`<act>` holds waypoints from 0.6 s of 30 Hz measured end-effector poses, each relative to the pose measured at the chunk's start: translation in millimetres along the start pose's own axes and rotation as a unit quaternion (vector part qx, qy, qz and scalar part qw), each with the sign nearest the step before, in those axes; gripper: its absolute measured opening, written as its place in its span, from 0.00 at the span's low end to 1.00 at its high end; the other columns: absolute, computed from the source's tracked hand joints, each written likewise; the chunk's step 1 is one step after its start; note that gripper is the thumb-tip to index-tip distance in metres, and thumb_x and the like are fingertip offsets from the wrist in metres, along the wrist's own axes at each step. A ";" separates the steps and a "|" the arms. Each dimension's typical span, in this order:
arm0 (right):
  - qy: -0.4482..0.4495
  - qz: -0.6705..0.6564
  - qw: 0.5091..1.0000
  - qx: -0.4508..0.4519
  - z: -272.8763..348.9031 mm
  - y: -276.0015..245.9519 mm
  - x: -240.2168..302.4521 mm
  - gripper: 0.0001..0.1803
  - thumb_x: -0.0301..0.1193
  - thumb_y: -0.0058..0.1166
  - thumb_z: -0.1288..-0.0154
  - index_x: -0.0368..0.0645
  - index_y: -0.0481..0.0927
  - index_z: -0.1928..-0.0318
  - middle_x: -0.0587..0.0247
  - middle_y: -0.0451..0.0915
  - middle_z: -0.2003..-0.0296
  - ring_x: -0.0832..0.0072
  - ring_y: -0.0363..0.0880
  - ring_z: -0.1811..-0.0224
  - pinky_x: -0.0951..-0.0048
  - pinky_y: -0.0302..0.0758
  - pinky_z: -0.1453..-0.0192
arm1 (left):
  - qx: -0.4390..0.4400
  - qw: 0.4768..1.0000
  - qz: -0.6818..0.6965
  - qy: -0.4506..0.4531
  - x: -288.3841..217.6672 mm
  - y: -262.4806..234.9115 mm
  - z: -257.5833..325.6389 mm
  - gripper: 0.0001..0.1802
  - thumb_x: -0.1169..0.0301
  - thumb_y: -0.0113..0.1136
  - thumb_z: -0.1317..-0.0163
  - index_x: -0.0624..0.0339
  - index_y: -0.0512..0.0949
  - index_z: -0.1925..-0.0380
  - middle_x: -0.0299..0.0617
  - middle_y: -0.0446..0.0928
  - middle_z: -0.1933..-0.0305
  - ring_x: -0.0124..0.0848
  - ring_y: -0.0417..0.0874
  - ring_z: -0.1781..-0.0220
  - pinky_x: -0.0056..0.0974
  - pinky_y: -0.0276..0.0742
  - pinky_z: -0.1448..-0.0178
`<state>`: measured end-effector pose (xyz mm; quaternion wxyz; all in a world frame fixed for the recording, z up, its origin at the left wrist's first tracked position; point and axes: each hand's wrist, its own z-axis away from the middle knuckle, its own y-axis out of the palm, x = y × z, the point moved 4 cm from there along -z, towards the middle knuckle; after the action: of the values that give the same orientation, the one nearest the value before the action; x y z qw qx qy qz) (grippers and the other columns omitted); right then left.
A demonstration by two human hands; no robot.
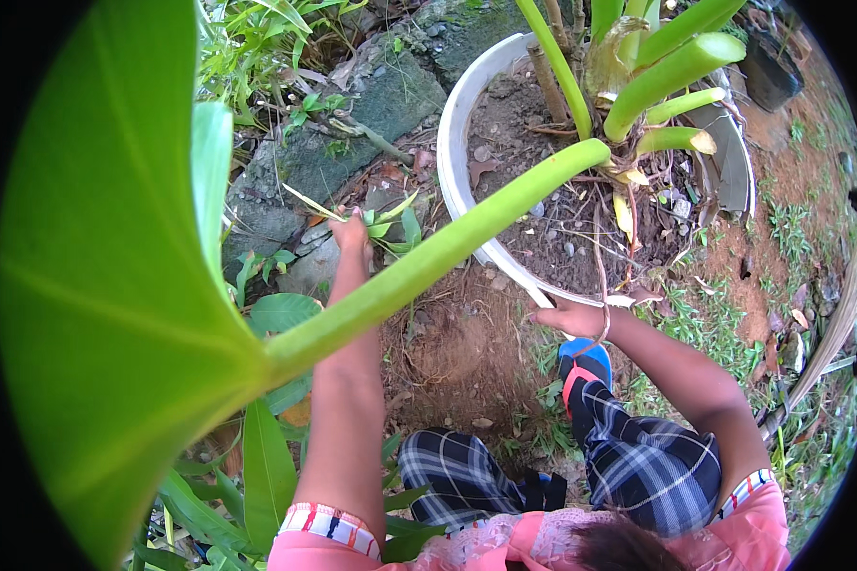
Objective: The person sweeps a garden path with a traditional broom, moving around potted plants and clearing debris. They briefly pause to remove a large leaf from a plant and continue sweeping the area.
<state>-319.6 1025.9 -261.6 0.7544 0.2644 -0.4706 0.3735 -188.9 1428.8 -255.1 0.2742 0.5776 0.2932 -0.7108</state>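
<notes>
My left hand (350, 228) reaches forward past the long green stalk, closed around a small bunch of leafy weeds (390, 226) beside the stones. Narrow leaves stick out on both sides of the fist. My right hand (579, 319) grips the near rim of a round white pot (455, 162), its fingers partly hidden at the edge. In the pot stands a thick-stemmed plant (628, 119) with several cut stalk ends, rooted in dark soil with pebbles. One uncut stalk (428, 262) crosses over my left forearm to a huge leaf (114, 285).
Mossy rocks (381, 95) and low greenery lie at the far left. The pot's right wall (728, 162) is broken. A dark object (769, 71) lies beyond it. A dry stalk (819, 352) lies at right. My blue sandal (586, 354) rests close to the pot.
</notes>
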 end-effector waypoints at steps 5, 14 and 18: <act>0.074 0.050 0.994 0.061 8.0 -7.1 -24.7 0.28 0.40 0.46 0.40 0.37 0.61 0.44 0.62 0.70 0.58 0.75 0.67 0.55 0.73 0.64 0.49 | 0.055 0.989 -0.061 0.126 -105.6 35.6 -39.7 0.32 0.75 0.49 0.41 0.56 0.50 0.37 0.50 0.66 0.46 0.40 0.74 0.53 0.42 0.74 0.53; 0.087 0.048 0.994 0.046 10.8 2.7 -6.5 0.30 0.42 0.43 0.38 0.39 0.57 0.40 0.62 0.69 0.57 0.76 0.65 0.53 0.74 0.62 0.47 | -0.041 0.995 0.075 0.050 -77.6 38.2 -9.8 0.12 0.64 0.47 0.36 0.58 0.77 0.68 0.41 0.73 0.64 0.31 0.71 0.66 0.39 0.69 0.61; -0.096 0.060 0.994 -0.007 -16.5 19.4 45.9 0.31 0.36 0.48 0.43 0.36 0.57 0.41 0.58 0.71 0.61 0.74 0.70 0.61 0.73 0.67 0.56 | -0.114 0.991 0.056 0.044 -21.6 -16.5 36.9 0.10 0.65 0.49 0.39 0.58 0.78 0.70 0.37 0.74 0.69 0.29 0.70 0.70 0.37 0.65 0.64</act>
<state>-314.1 1064.0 -225.9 0.6836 0.2650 -0.5588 0.3876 -221.4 1414.1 -226.3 0.3647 0.5888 0.3510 -0.6302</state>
